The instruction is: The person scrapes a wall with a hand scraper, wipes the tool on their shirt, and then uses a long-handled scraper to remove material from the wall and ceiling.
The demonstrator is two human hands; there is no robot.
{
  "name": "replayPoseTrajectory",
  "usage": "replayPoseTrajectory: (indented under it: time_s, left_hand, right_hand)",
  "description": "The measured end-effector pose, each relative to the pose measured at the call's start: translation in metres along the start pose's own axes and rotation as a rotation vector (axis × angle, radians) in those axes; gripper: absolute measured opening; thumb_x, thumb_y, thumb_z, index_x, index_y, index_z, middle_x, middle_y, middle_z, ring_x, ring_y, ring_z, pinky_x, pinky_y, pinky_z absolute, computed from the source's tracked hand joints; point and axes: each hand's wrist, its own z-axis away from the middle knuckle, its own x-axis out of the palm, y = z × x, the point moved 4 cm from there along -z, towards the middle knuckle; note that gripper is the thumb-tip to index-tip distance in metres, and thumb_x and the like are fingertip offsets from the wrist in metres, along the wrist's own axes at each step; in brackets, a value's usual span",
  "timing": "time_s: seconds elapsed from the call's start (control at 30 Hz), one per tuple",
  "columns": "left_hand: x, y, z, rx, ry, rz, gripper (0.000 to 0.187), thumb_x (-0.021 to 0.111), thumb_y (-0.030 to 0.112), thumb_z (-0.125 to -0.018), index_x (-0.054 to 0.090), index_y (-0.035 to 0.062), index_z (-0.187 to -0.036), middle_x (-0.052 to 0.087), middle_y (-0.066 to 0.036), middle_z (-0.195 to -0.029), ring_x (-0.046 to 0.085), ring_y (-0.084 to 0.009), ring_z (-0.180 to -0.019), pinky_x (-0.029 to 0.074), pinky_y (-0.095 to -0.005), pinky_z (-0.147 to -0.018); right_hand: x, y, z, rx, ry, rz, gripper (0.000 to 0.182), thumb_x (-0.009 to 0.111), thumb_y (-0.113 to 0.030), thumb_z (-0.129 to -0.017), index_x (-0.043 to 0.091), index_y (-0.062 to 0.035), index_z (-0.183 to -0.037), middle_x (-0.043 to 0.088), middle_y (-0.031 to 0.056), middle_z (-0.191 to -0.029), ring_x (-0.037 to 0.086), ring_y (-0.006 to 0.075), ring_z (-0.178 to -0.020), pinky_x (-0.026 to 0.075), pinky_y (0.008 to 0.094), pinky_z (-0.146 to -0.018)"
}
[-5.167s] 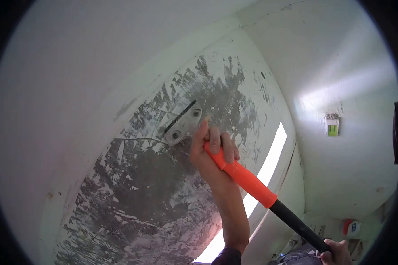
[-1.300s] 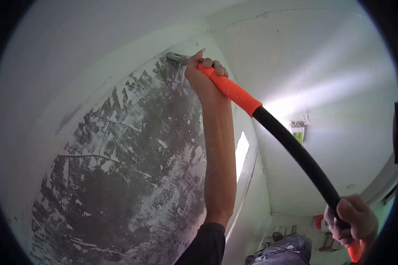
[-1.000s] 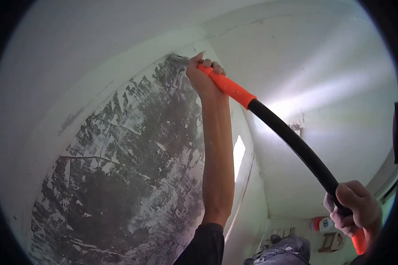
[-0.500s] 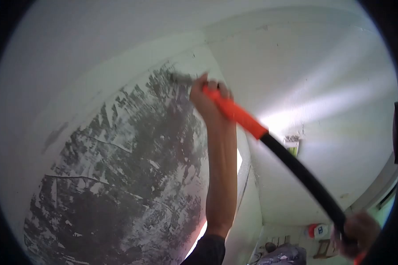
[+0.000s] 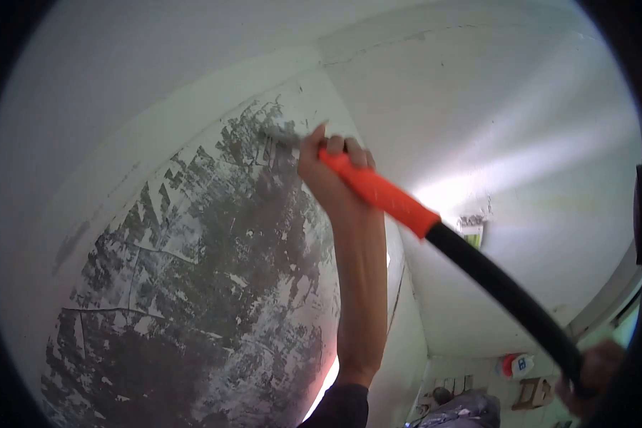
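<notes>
My left hand (image 5: pixel 335 160) is wrapped round the orange grip of a long-handled scraper (image 5: pixel 506 285), near its head. Further back, at the lower right, my right hand (image 5: pixel 598 378) closes on the black part of the handle; it is blurred and partly cut off by the dark edge of view. The scraper's narrow grey head (image 5: pixel 284 135) points left and lies at the wall, near the top of a patchy grey area (image 5: pixel 228 235). Its tip is too blurred to tell whether it touches. Thin, raised flakes and cracks run across the grey patch.
A white ceiling (image 5: pixel 478 128) with a bright streak of light spreads at the right. A small fitting (image 5: pixel 471 232) is mounted on it. Low at the right are a grey covered heap (image 5: pixel 460 410), a red and white container (image 5: pixel 518 365) and a wooden piece (image 5: pixel 531 392).
The scraper's head and my left hand have shifted slightly down and left in view, while my right hand has moved a little right. The camera view has shifted too. Both hands keep their hold.
</notes>
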Motion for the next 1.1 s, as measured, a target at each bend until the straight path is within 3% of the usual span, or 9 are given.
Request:
replayPoseTrajectory:
  time_s: [0.17,0.33,0.43,0.63,0.8,0.83,0.93,1.0,1.1]
  left_hand:
    - [0.007,-0.018,-0.019,-0.016,0.03,0.032,0.016,0.053,0.018,-0.088,0.039,0.0142,-0.081,0.04,0.003,-0.061,0.041,-0.0122,-0.043,0.033,-0.0266,-0.042]
    - [-0.001,-0.004,-0.001,-0.038,-0.138,0.004,0.018,0.054,0.019,-0.088,0.038,0.0145,-0.08,0.041,0.003,-0.061,0.042,-0.012,-0.044,0.035,-0.0265,-0.045]
    - [0.007,-0.023,-0.03,-0.06,0.025,-0.021,0.016,0.054,0.02,-0.087,0.039,0.0153,-0.082,0.041,0.004,-0.061,0.043,-0.0114,-0.044,0.035,-0.0272,-0.043]
    - [-0.003,-0.019,-0.023,-0.027,-0.056,0.037,0.016,0.054,0.019,-0.088,0.04,0.015,-0.082,0.04,0.004,-0.06,0.041,-0.0111,-0.043,0.033,-0.0257,-0.042]
    - [-0.002,-0.034,-0.031,-0.037,0.078,-0.007,0.016,0.054,0.02,-0.088,0.04,0.0146,-0.082,0.04,0.004,-0.06,0.041,-0.0113,-0.042,0.033,-0.0262,-0.04]
    - [-0.01,-0.032,-0.024,-0.051,0.031,0.025,0.016,0.053,0.02,-0.088,0.04,0.0148,-0.082,0.04,0.004,-0.06,0.041,-0.0113,-0.042,0.033,-0.0261,-0.04]
    - [-0.017,-0.025,-0.017,-0.067,-0.178,0.035,0.016,0.054,0.02,-0.088,0.04,0.0149,-0.082,0.041,0.004,-0.06,0.041,-0.0113,-0.043,0.033,-0.0265,-0.04]
    - [-0.012,-0.04,-0.037,-0.075,-0.027,0.031,0.017,0.053,0.02,-0.089,0.039,0.015,-0.082,0.04,0.004,-0.06,0.04,-0.0114,-0.041,0.032,-0.0268,-0.039]
    - [-0.007,-0.04,-0.035,-0.046,0.061,0.031,0.019,0.054,0.015,-0.088,0.04,0.0144,-0.075,0.04,0.004,-0.059,0.04,-0.0112,-0.042,0.031,-0.0256,-0.039]
  right_hand:
    - [0.005,0.009,0.006,-0.025,-0.073,-0.035,0.054,0.055,-0.056,-0.089,0.057,-0.0045,-0.076,0.049,0.0039,-0.051,0.041,0.0123,-0.033,0.03,0.0254,-0.032]
    - [0.009,0.023,0.025,-0.185,0.142,0.039,0.049,0.056,-0.049,-0.091,0.057,-0.0026,-0.077,0.049,0.0032,-0.05,0.041,0.0097,-0.032,0.028,0.0253,-0.028]
    - [0.024,0.008,-0.019,-0.114,-0.202,-0.164,0.049,0.046,-0.046,-0.098,0.057,-0.004,-0.076,0.052,0.0025,-0.053,0.042,0.0081,-0.034,0.03,0.0234,-0.032]
    - [0.002,0.021,-0.001,-0.286,-0.001,0.064,0.051,0.057,-0.05,-0.091,0.059,0.0004,-0.083,0.048,0.0039,-0.047,0.041,0.0099,-0.031,0.029,0.0253,-0.028]
    - [0.007,0.008,-0.026,-0.142,-0.18,-0.218,0.044,0.056,-0.041,-0.094,0.06,0.0008,-0.083,0.053,0.0053,-0.052,0.046,0.0106,-0.034,0.033,0.0247,-0.031]
    - [-0.003,0.044,-0.026,-0.392,0.012,0.018,0.046,0.057,-0.044,-0.093,0.059,0.0011,-0.083,0.052,0.0044,-0.052,0.046,0.0104,-0.035,0.034,0.0247,-0.031]
    - [0.012,0.018,-0.002,-0.248,0.321,-0.013,0.051,0.057,-0.048,-0.093,0.059,0.0015,-0.083,0.049,0.0026,-0.05,0.044,0.01,-0.034,0.034,0.0246,-0.032]
    - [0.025,0.005,-0.036,-0.157,-0.217,-0.169,0.039,0.048,-0.037,-0.1,0.058,-0.0018,-0.086,0.054,0.0017,-0.057,0.046,0.0086,-0.04,0.035,0.0238,-0.036]
    - [0.009,0.018,-0.034,-0.141,-0.245,-0.193,0.038,0.051,-0.037,-0.098,0.061,-0.0008,-0.09,0.058,0.0022,-0.066,0.054,0.0074,-0.051,0.039,0.021,-0.043]
